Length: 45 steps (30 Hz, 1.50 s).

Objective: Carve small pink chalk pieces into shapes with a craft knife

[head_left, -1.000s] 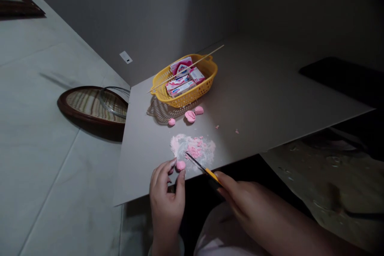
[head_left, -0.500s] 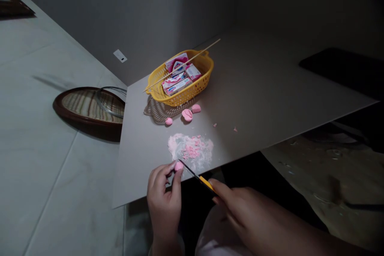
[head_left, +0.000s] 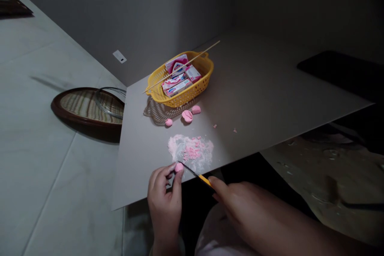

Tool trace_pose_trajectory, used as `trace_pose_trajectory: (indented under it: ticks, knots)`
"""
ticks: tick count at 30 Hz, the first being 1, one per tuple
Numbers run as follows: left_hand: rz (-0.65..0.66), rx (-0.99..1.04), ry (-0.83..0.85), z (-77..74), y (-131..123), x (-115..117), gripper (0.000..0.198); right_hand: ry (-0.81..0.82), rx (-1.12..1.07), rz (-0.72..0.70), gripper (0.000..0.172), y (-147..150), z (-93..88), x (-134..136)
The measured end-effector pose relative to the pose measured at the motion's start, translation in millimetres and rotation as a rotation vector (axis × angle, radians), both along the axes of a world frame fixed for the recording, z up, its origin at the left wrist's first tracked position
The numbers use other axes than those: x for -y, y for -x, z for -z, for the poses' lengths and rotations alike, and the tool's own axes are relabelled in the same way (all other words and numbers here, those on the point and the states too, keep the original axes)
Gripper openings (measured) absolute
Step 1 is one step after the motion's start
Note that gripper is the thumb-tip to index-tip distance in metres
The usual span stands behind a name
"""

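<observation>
My left hand [head_left: 166,196] pinches a small pink piece [head_left: 179,167] between thumb and fingertips at the near edge of a grey board [head_left: 258,88]. In my right hand [head_left: 237,202] is a thin knife with a yellow handle [head_left: 195,174]; its blade tip touches the pink piece. Just beyond lies a pile of pink and white shavings [head_left: 191,151]. Three more pink pieces [head_left: 187,115] lie further back, in front of a yellow basket [head_left: 183,78].
The yellow basket holds several small pink and white boxes, with a long wooden stick [head_left: 181,67] lying across it. A round woven tray with a dark rim [head_left: 87,109] sits on the floor to the left. Small pink crumbs [head_left: 215,126] dot the board.
The knife blade has moved left from the shavings pile onto the pink piece in my left hand. The view shifted slightly.
</observation>
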<state>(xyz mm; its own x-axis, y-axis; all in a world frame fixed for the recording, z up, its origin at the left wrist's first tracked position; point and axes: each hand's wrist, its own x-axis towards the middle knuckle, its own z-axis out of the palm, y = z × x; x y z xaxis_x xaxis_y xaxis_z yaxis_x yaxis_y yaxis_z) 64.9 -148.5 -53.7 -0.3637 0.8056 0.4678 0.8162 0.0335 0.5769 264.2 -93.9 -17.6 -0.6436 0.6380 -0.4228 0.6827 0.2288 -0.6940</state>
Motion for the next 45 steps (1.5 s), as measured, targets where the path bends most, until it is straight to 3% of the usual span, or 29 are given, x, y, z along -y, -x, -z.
trace_pose_trajectory:
  ticks: [5,17,26,37,45]
  knots:
    - [-0.049,0.129,0.063,-0.6,0,1,0.020,-0.069,0.019,0.003,0.038,-4,-0.5,-3]
    - [-0.129,0.386,0.026,-7.1,-6,-1,0.033,0.018,-0.110,0.029,0.028,-14,3.8,1]
    - [-0.032,-0.017,0.018,3.2,0,-1,0.017,0.045,-0.130,0.020,0.028,-9,4.5,2]
    - [-0.090,-0.063,0.061,-3.5,1,1,0.016,0.102,-0.106,-0.048,0.034,-10,-3.3,-1]
    - [-0.054,-0.118,-0.014,2.7,4,-4,0.007,-0.032,-0.133,-0.002,0.040,-12,12.7,13]
